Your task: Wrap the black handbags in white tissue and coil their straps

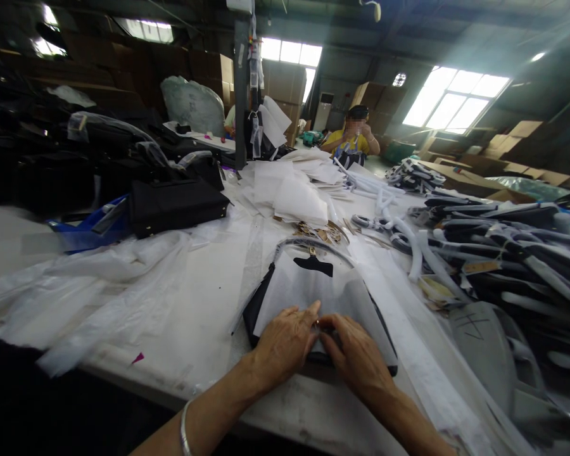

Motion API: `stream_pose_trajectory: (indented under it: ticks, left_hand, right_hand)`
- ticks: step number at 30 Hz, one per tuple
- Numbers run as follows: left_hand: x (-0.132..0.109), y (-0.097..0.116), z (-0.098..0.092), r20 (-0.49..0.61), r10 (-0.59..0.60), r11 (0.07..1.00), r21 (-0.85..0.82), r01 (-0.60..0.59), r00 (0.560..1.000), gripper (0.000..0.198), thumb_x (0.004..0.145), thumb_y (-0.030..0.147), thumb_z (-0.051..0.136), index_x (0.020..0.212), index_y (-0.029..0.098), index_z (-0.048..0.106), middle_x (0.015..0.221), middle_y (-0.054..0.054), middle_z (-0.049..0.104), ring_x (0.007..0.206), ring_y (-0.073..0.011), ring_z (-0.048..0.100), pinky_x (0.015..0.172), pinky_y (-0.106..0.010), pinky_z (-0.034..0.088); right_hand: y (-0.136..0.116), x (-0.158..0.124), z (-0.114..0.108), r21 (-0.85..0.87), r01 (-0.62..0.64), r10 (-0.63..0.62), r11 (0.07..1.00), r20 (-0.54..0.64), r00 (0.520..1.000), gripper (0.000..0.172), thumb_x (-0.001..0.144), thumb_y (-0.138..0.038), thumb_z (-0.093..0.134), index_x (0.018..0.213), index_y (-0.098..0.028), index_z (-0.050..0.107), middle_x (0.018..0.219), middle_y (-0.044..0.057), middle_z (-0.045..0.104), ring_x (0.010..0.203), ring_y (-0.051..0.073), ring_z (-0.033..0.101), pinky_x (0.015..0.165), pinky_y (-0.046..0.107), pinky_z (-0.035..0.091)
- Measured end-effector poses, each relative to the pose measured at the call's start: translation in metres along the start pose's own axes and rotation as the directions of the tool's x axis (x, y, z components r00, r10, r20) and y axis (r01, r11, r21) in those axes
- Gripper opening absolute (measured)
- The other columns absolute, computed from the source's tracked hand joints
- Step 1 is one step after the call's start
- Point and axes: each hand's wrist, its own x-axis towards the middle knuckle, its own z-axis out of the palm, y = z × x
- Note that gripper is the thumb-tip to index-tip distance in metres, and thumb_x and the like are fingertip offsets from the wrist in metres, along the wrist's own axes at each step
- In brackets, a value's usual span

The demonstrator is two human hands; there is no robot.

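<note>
A black handbag (261,304) lies flat on the white table (204,316), covered by a sheet of white tissue paper (308,285); its curved handle (308,244) points away from me. My left hand (285,345) and my right hand (356,354) rest side by side on the near edge of the bag. Their fingertips meet over the paper and pinch something small that I cannot make out. A silver bangle (185,427) circles my left wrist.
Clear plastic bags (99,285) spread over the left of the table. Black handbags (175,202) pile at the back left. Wrapped black straps (508,247) heap on the right. Stacked tissue sheets (294,190) lie mid-table. A person in yellow (354,139) sits beyond.
</note>
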Motion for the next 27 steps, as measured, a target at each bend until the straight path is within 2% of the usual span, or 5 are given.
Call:
stream_pose_trajectory:
  ticks: [6, 11, 16, 21, 27]
  left_hand:
    - [-0.002, 0.002, -0.015, 0.058, 0.089, 0.994, -0.07, -0.085, 0.994, 0.056, 0.091, 0.041, 0.063, 0.138, 0.018, 0.044, 0.132, -0.01, 0.063, 0.124, -0.0219, 0.058, 0.11, -0.041, 0.043]
    - [-0.007, 0.0, -0.015, 0.081, 0.16, 0.987, 0.024, -0.162, 0.984, 0.069, 0.083, 0.051, 0.071, 0.137, 0.016, 0.047, 0.136, -0.012, 0.06, 0.129, -0.0261, 0.054, 0.111, -0.044, 0.041]
    - [-0.001, 0.005, 0.007, 0.064, 0.104, 0.985, 0.135, -0.112, 0.993, 0.062, 0.085, 0.052, 0.067, 0.134, 0.018, 0.05, 0.136, -0.014, 0.059, 0.128, -0.0287, 0.055, 0.109, -0.046, 0.042]
    - [0.009, 0.015, 0.022, 0.026, 0.061, 0.986, 0.152, -0.064, 0.998, 0.064, 0.086, 0.055, 0.064, 0.135, 0.015, 0.049, 0.134, -0.017, 0.059, 0.126, -0.0308, 0.056, 0.108, -0.047, 0.042]
    - [0.005, 0.013, 0.012, 0.052, 0.06, 0.997, 0.037, -0.062, 0.997, 0.069, 0.087, 0.066, 0.055, 0.135, 0.016, 0.051, 0.138, -0.016, 0.057, 0.13, -0.0314, 0.052, 0.112, -0.047, 0.038]
  right_hand:
    - [-0.002, 0.001, -0.002, -0.08, 0.043, -0.042, 0.996, 0.014, 0.999, 0.016, 0.092, -0.016, 0.051, 0.087, -0.023, 0.064, 0.085, 0.002, 0.068, 0.082, 0.02, 0.063, 0.076, 0.032, 0.047]
    - [-0.006, 0.022, -0.039, 0.005, -0.012, 0.011, 1.0, 0.197, 0.98, 0.024, 0.09, -0.017, 0.051, 0.075, -0.025, 0.067, 0.077, -0.001, 0.072, 0.076, 0.017, 0.068, 0.069, 0.027, 0.049]
    - [-0.013, 0.073, -0.068, 0.0, -0.036, 0.036, 0.999, -0.003, 0.999, 0.02, 0.09, -0.023, 0.053, 0.099, -0.025, 0.07, 0.094, 0.002, 0.076, 0.086, 0.02, 0.071, 0.078, 0.031, 0.051]
    - [0.012, 0.123, -0.029, -0.071, -0.088, 0.075, 0.994, -0.175, 0.982, 0.034, 0.09, -0.022, 0.054, 0.123, -0.019, 0.061, 0.118, 0.009, 0.07, 0.11, 0.023, 0.064, 0.096, 0.038, 0.047]
    - [0.054, 0.119, 0.028, -0.099, -0.145, 0.116, 0.985, -0.253, 0.961, 0.04, 0.09, -0.024, 0.054, 0.127, -0.007, 0.055, 0.125, 0.02, 0.064, 0.117, 0.03, 0.059, 0.096, 0.046, 0.046]
